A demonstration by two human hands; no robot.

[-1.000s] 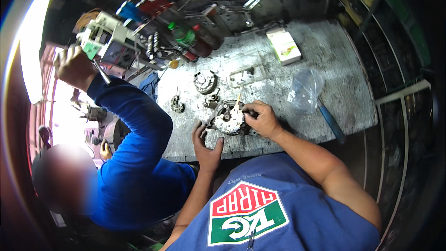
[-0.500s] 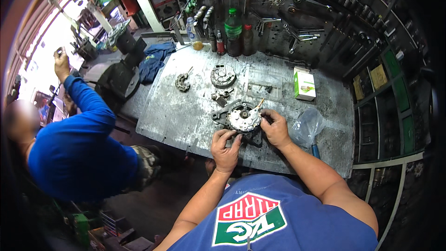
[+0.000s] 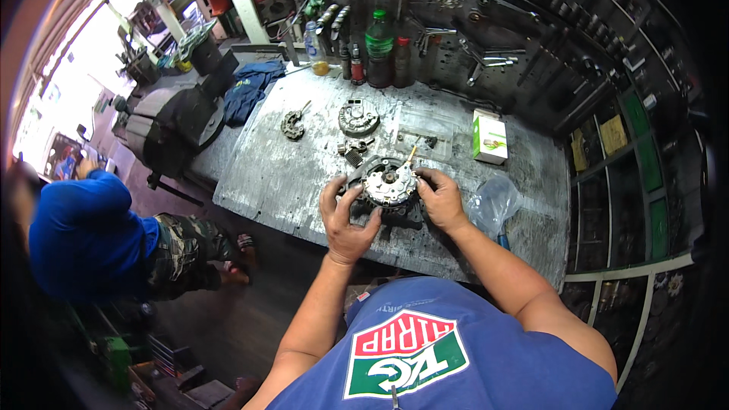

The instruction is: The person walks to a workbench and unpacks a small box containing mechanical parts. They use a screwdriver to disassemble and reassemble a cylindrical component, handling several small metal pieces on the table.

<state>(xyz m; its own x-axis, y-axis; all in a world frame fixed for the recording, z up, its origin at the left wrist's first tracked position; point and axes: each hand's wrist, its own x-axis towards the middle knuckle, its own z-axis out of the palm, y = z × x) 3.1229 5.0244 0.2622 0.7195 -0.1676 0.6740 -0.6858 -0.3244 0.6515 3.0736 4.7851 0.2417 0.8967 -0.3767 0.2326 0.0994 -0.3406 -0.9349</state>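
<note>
Nearby, green box (image 3: 490,137), plastic bag (image 3: 493,203), bottles (image 3: 379,49).

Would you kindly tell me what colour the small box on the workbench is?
The small box is white with light green panels, seen best in the head view, right of the hands.

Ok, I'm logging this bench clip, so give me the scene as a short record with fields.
Setting: worn metal workbench in a workshop
Left hand: grips the left side of a round alternator part
Right hand: grips its right side
Behind it: two smaller metal parts, one round, one curved
Right of it: green-and-white box, clear plastic bag
Back of bench: bottles
Nearby: person in blue, crouched at left
</note>
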